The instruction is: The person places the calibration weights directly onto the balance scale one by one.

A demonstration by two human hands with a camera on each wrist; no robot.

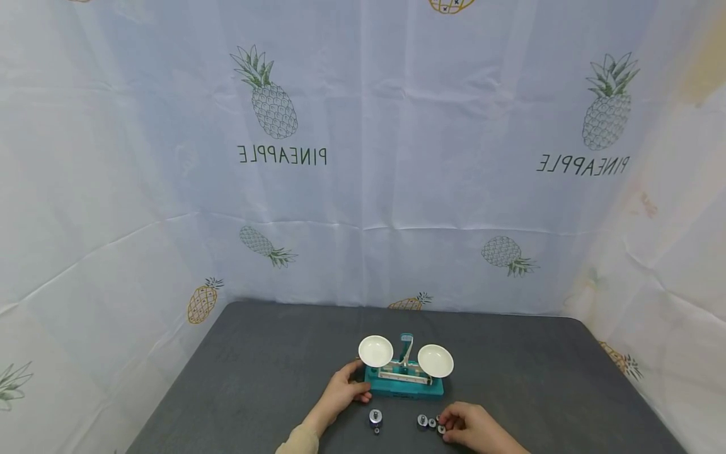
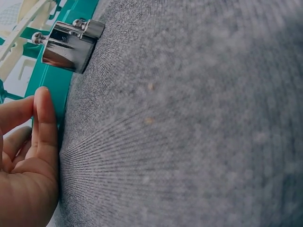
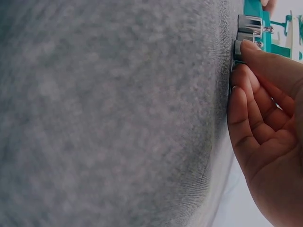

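A teal balance scale (image 1: 404,387) with two white pans stands on the dark table. My left hand (image 1: 343,389) holds the left end of its base, thumb at the front and fingers behind. In the left wrist view, that hand (image 2: 31,156) lies against the teal base (image 2: 56,94). My right hand (image 1: 469,427) pinches a small metal weight (image 1: 441,430) at the table, in front of the scale's right side. In the right wrist view, the thumb of the right hand (image 3: 267,109) partly covers this weight. Close to its fingertips are a medium weight (image 1: 422,421) and smaller weights (image 1: 432,423).
Between the hands stands a large chrome weight (image 1: 375,417), a tiny weight (image 1: 377,431) just in front of it. The white pans, left (image 1: 375,351) and right (image 1: 435,361), rise above the base. Pineapple-print cloth (image 1: 397,189) hangs around the grey table (image 1: 272,366).
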